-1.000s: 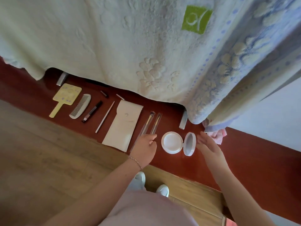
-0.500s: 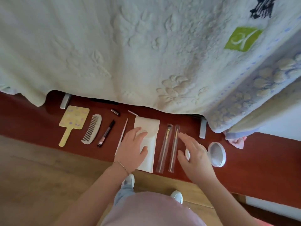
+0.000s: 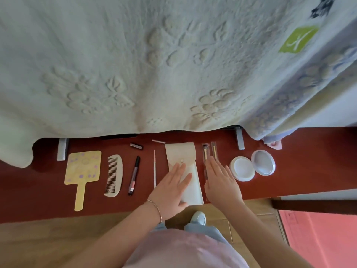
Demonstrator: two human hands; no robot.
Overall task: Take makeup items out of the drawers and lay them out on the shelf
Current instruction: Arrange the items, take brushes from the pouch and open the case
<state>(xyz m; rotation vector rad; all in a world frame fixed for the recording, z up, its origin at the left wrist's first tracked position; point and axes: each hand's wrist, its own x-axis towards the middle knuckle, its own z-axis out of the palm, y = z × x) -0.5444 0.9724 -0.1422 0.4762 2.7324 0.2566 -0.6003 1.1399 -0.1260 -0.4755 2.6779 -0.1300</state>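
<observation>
Makeup items lie in a row on the red shelf (image 3: 309, 171). From the left: a yellow hand mirror (image 3: 82, 173), a white comb (image 3: 114, 175), a black pen-shaped liner (image 3: 133, 175), a thin pink stick (image 3: 154, 167), a cream pouch (image 3: 181, 157), two brushes in clear sleeves (image 3: 209, 151) and an open white compact (image 3: 251, 167). My left hand (image 3: 172, 188) lies flat on the lower half of the pouch, fingers spread. My right hand (image 3: 222, 180) rests flat over the lower part of the brush sleeves. Neither hand holds anything.
A pale embossed blanket (image 3: 154, 64) hangs over the back of the shelf and hides what lies behind. A small dark tube (image 3: 136, 146) and a short pink stick (image 3: 158, 141) lie near its hem. Wooden floor (image 3: 38, 238) and my shoes are below; a pink mat (image 3: 318, 235) is at the right.
The view has shifted left and closer. My left hand moved from the brush sleeves onto the pouch. My right hand moved from beside the compact to the brush sleeves.
</observation>
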